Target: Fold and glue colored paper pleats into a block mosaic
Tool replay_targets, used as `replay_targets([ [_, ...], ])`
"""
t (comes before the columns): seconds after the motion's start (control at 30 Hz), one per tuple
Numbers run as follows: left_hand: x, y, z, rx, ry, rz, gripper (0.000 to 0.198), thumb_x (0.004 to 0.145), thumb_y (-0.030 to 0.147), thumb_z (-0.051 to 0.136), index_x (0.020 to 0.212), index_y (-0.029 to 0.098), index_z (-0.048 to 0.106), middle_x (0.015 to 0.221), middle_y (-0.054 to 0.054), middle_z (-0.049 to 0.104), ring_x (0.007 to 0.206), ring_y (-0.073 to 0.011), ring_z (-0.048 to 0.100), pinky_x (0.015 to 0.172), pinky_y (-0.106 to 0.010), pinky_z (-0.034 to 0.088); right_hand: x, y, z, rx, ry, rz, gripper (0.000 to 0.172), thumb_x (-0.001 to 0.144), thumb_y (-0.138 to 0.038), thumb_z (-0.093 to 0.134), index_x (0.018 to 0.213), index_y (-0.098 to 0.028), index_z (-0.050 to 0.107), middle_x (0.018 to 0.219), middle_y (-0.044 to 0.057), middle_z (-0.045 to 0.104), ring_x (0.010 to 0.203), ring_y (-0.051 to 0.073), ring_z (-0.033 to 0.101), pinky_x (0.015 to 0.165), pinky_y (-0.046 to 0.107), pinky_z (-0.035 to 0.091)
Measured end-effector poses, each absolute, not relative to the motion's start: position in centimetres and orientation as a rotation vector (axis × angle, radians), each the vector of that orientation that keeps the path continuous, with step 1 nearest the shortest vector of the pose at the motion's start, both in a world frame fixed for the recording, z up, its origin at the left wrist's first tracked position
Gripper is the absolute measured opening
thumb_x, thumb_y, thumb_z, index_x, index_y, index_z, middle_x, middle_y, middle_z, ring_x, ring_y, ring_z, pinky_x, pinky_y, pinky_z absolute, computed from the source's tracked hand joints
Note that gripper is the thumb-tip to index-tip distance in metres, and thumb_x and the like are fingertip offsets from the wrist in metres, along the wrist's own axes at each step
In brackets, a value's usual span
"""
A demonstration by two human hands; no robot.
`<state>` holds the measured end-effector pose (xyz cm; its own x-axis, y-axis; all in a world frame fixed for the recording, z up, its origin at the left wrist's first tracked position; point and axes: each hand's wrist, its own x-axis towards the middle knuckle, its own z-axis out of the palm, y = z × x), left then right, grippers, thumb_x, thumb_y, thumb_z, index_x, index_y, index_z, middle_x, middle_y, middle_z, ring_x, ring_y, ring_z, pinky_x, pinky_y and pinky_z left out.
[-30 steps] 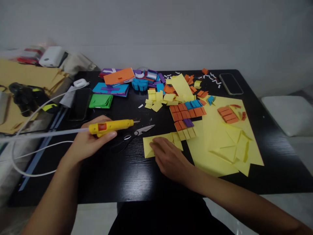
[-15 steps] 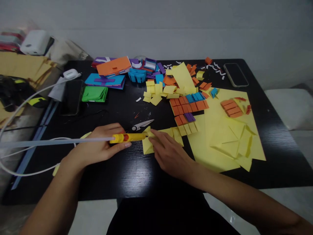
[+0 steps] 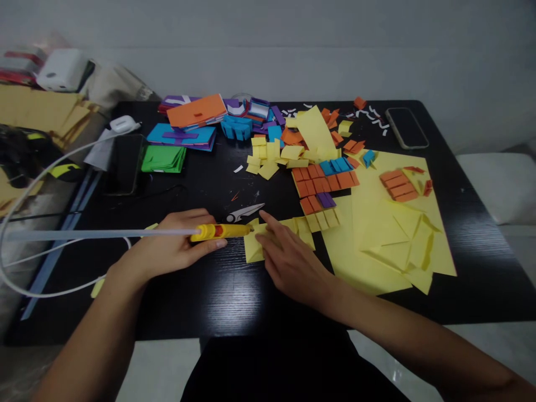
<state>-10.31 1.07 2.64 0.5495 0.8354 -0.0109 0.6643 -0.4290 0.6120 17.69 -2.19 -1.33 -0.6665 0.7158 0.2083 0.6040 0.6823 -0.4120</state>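
My left hand [image 3: 173, 248] is wrapped round a yellow glue gun [image 3: 220, 231] with a long clear glue stick [image 3: 100, 234] out of its back. The gun lies low over the black table [image 3: 218, 304], nozzle pointing right at the edge of a small folded yellow paper piece [image 3: 253, 248]. My right hand [image 3: 288, 257] rests on that yellow piece, fingers stretched forward and pressing it flat, fingertips next to the nozzle. Scissors [image 3: 243, 212] lie just behind the gun, mostly hidden by my left hand.
Rows of small orange, blue, purple and yellow squares [image 3: 324, 187] sit on a large yellow sheet [image 3: 389, 234] to the right. Stacks of coloured paper [image 3: 184, 137] lie at the back left, a phone [image 3: 406, 127] at the back right, a white cable [image 3: 50, 167] at the left.
My left hand brought the glue gun down and to the right, from above the scissors to the yellow piece's edge. My right hand stayed on the paper, fingers shifting slightly.
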Motion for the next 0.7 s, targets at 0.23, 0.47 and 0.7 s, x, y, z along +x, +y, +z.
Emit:
replay_targets([
  [0.23, -11.9, 1.2, 3.4, 2.167, 1.165, 0.369, 0.027, 0.099, 0.043, 0.067, 0.079, 0.025, 0.07, 0.083, 0.0, 0.07, 0.071, -0.0148, 0.065, 0.067, -0.027, 0.05, 17.8, -1.9, -0.9, -0.997, -2.605, 0.498, 0.031, 0.095, -0.001, 0.05, 0.121, -0.013, 0.063, 0.164, 0.023, 0.044, 0.139, 0.036, 0.055, 0.114, 0.055, 0.053],
  [0.47, -14.0, 1.1, 5.3, 2.027, 1.411, 0.494, 0.037, 0.091, 0.053, 0.069, 0.068, 0.024, 0.065, 0.074, -0.002, 0.067, 0.065, -0.0184, 0.06, 0.06, -0.031, 0.049, 17.7, -1.9, -1.6, -0.953, -2.516, 0.535, 0.052, 0.094, 0.001, 0.046, 0.143, -0.013, 0.054, 0.136, 0.017, 0.065, 0.129, 0.03, 0.059, 0.114, 0.053, 0.054],
  [0.7, -13.5, 0.9, 4.6, 2.064, 1.613, 0.602, 0.035, 0.093, 0.049, 0.071, 0.074, 0.021, 0.059, 0.076, 0.001, 0.062, 0.067, -0.0143, 0.054, 0.063, -0.029, 0.043, 17.6, -1.8, -1.8, -0.966, -2.617, 0.479, 0.052, 0.096, -0.006, 0.05, 0.148, -0.006, 0.055, 0.15, 0.02, 0.062, 0.141, 0.033, 0.056, 0.121, 0.053, 0.05],
])
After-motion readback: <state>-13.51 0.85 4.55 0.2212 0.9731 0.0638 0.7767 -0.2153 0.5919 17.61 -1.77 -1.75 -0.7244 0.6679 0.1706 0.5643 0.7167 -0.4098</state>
